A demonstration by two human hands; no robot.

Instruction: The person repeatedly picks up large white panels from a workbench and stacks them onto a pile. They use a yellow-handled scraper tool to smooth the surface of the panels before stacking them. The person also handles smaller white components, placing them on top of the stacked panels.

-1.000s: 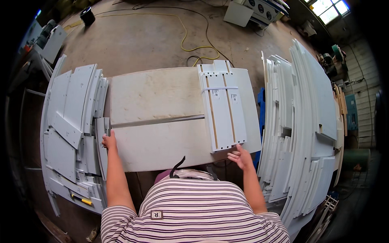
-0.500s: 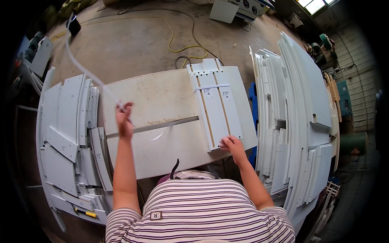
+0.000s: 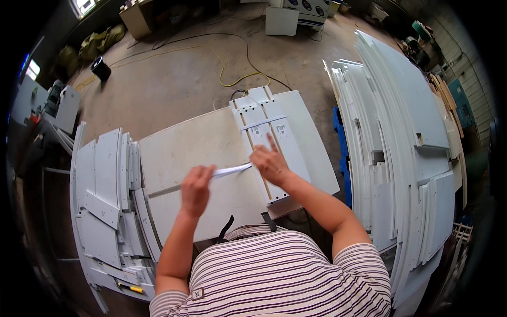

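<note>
A white plastic strap (image 3: 232, 170) runs taut between my two hands, above the worktable (image 3: 179, 137). My left hand (image 3: 196, 189) is closed on its left part. Over the near half of a stack of white panels (image 3: 293, 158), my right hand (image 3: 270, 165) pinches the other part, with one finger pointing up. Nearly all of the strap beyond my hands is hidden. Another white band (image 3: 263, 123) goes across the stack farther up, close to two printed labels. The panels have brown grooves and dark holes along their ends.
Piles of white panels stand at the left (image 3: 103, 195) and the right (image 3: 391, 148). On the left pile lies a yellow-handled tool (image 3: 131, 288). A slot (image 3: 163, 191) crosses the worktable. Beyond it, a yellow cable (image 3: 223, 68) and a black bin (image 3: 100, 68) are on the floor.
My left hand has come right and nearer with the strap, whose long loose length trailed far left before. My right hand has left the stack's near edge and taken hold of the strap.
</note>
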